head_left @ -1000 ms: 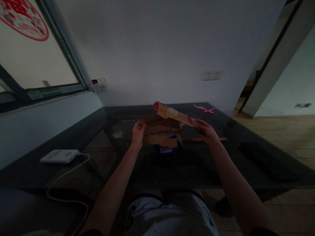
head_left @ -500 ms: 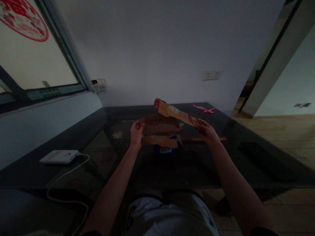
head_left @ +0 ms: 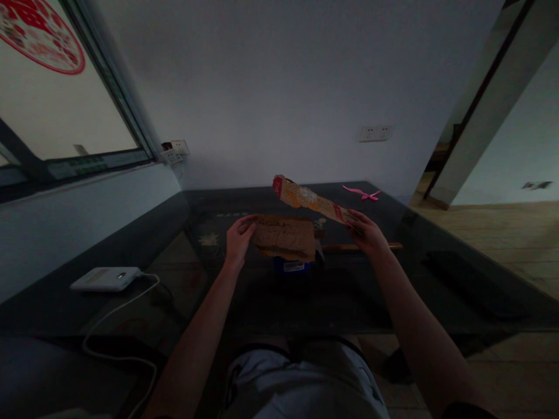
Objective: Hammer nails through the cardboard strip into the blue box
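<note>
— So, gripping what?
— With the left hand (head_left: 238,240), pinching the left edge of a brown cardboard piece (head_left: 286,237), just right of those fingers, partly hiding a blue container (head_left: 293,267). With the right hand (head_left: 367,234), gripping the lower end of a printed cardboard strip (head_left: 311,201), slanting up and left from the fingers.
— And handling how?
— Probably light, stiffish, easily creased or torn; best held by the edges.
</note>
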Demonstrator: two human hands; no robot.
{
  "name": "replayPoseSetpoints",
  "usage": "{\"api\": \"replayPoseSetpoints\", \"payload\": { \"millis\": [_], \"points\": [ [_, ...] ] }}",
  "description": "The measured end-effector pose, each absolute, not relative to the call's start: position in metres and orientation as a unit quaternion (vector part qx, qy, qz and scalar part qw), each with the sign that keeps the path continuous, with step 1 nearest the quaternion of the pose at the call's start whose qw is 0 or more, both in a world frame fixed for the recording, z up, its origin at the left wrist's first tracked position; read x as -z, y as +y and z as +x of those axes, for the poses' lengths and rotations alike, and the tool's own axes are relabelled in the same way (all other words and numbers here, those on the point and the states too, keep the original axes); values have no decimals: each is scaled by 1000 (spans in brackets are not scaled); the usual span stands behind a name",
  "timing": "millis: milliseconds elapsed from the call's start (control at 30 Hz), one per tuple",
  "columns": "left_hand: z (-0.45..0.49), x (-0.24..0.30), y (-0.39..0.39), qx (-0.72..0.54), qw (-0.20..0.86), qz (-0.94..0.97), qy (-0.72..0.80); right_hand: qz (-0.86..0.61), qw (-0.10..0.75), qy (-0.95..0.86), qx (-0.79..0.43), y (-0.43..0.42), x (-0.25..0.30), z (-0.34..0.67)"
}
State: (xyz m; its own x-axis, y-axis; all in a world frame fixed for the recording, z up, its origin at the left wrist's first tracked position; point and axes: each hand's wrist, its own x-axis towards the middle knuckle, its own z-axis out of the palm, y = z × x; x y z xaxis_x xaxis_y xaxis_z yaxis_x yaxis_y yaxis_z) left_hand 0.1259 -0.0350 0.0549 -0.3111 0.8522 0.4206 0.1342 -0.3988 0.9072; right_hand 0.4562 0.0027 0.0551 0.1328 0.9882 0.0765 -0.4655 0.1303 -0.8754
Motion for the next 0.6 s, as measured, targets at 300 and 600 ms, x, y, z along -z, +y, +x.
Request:
{"api": "replayPoseSetpoints", "payload": {
  "millis": [300, 600],
  "points": [
    [130, -52, -45, -475, 28, 686, 551, -365, 650, -358, -563, 3, -54, 455],
    [125, -67, -68, -263, -22, 877, 402, -368, 647, -366, -558, 1, -55, 451]
  ]
}}
